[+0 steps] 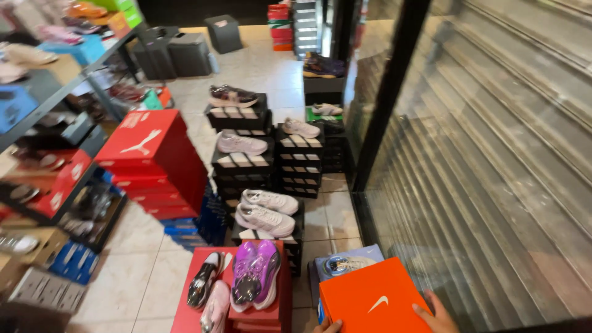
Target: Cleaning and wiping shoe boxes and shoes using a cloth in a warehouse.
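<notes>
— At bottom right, beside the glass wall: gripping an orange shoebox, right hand clasping its right edge, left hand pinching the near left corner.

— Resting on anything?

— Hovering over a blue box, just right of purple sneakers lying on red boxes.

Near edge: my left hand and right hand grip the two sides of a shoe box, which sits on another box. Left of it, a pair of shoes lies on a low stack. Behind, further stacked boxes carry single shoes. A taller pile stands at left, beside the shelves. A shutter closes the right side.
</notes>
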